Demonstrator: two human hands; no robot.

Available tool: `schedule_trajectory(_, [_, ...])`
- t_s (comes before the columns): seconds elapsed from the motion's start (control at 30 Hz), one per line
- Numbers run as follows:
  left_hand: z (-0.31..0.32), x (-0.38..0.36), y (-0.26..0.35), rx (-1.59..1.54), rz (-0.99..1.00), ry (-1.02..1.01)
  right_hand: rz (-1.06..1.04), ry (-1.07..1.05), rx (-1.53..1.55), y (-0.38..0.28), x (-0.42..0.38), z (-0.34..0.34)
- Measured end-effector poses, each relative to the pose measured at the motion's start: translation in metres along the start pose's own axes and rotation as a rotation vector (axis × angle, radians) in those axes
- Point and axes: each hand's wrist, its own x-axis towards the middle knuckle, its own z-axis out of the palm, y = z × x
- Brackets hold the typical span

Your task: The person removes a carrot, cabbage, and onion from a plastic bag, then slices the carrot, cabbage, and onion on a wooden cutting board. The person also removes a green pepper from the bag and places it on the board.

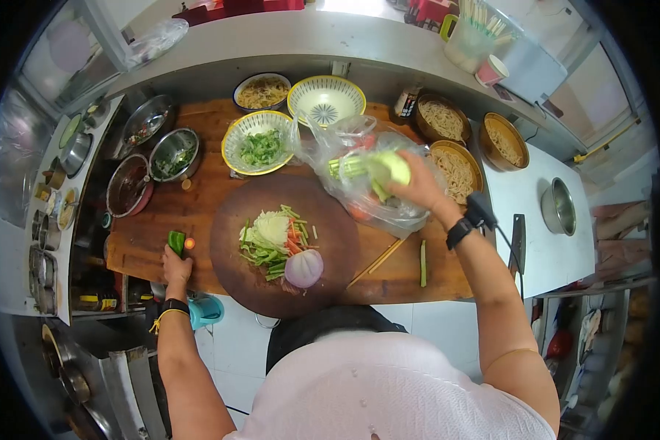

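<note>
My left hand [176, 267] is closed on a piece of green pepper [176, 240] at the left edge of the wooden table, beside a carrot end [189, 243]. In my right hand [421, 183] is a pale green vegetable piece [390, 169], possibly cabbage, blurred, held over a clear plastic bag [389, 213]. Light green stalks [350, 167] lie by it, and red shapes show through the bag. On the round chopping board [242, 213] between my hands lie shredded cabbage [270, 229], green strips [260, 257], carrot strips [295, 238] and a half onion [303, 269].
Bowls with greens [262, 149] and noodles [441, 119] line the back, beside an empty yellow-rimmed bowl [326, 99]. Chopsticks [383, 257] and a green strip [422, 264] lie right of the board. A cleaver [518, 246] and metal bowl [558, 207] are far right.
</note>
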Motion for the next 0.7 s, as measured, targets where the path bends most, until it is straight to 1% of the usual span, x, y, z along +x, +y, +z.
schedule_trajectory(0.03, [0.003, 0.006, -0.003, -0.005, 0.010, -0.005, 0.006, 0.005, -0.009, -0.001, -0.006, 0.004])
schedule_trajectory(0.1, [0.014, 0.019, -0.014, -0.076, 0.162, 0.054, -0.026, -0.029, -0.179, -0.008, -0.018, 0.009])
schedule_trajectory(0.13, [0.025, 0.035, -0.028, -0.078, 0.177, 0.050, -0.015, -0.021, -0.185, -0.010, -0.023, 0.007])
schedule_trajectory(0.2, [0.047, 0.069, -0.052, -0.170, 0.242, 0.080, -0.072, -0.075, -0.378, -0.012, -0.036, 0.003])
schedule_trajectory(0.23, [0.045, 0.068, -0.047, -0.605, 0.092, 0.030, -0.028, -0.137, -0.406, -0.011, -0.043, 0.001])
schedule_trajectory(0.27, [0.036, 0.060, -0.036, -0.603, 0.105, 0.020, -0.013, -0.131, -0.410, -0.011, -0.050, -0.001])
schedule_trajectory(0.33, [-0.006, 0.019, 0.007, -1.022, 0.107, 0.100, -0.031, -0.171, -0.473, -0.009, -0.064, 0.000])
schedule_trajectory(0.4, [-0.040, -0.062, 0.093, -0.972, 0.332, -0.040, -0.022, -0.146, -0.459, -0.008, -0.071, 0.008])
schedule_trajectory(0.43, [-0.045, -0.103, 0.134, -0.696, 0.511, -0.078, 0.060, -0.143, -0.455, -0.016, -0.068, 0.013])
schedule_trajectory(0.47, [-0.021, -0.118, 0.157, -0.657, 0.862, -0.082, 0.139, -0.132, -0.448, -0.022, -0.064, 0.016])
schedule_trajectory(0.5, [-0.030, -0.163, 0.204, -0.756, 0.878, -0.335, 0.141, -0.110, -0.407, -0.023, -0.063, 0.019])
schedule_trajectory(0.53, [0.013, -0.171, 0.230, -0.957, 0.953, -0.518, 0.146, -0.097, -0.398, -0.016, -0.065, 0.021])
schedule_trajectory(0.57, [0.018, -0.195, 0.268, -0.762, 1.201, -0.275, 0.093, -0.051, -0.311, -0.008, -0.068, 0.024])
schedule_trajectory(0.6, [0.046, -0.201, 0.292, -0.691, 1.120, -0.439, 0.041, -0.003, -0.226, 0.000, -0.072, 0.025])
schedule_trajectory(0.63, [0.076, -0.202, 0.313, -0.694, 1.158, -0.490, 0.047, 0.013, -0.219, 0.006, -0.079, 0.021])
schedule_trajectory(0.67, [0.098, -0.201, 0.327, -0.699, 1.195, -0.539, 0.037, 0.074, -0.202, 0.013, -0.087, 0.016])
schedule_trajectory(0.7, [0.107, -0.200, 0.332, -0.694, 1.205, -0.535, 0.024, 0.131, -0.188, 0.020, -0.092, 0.012])
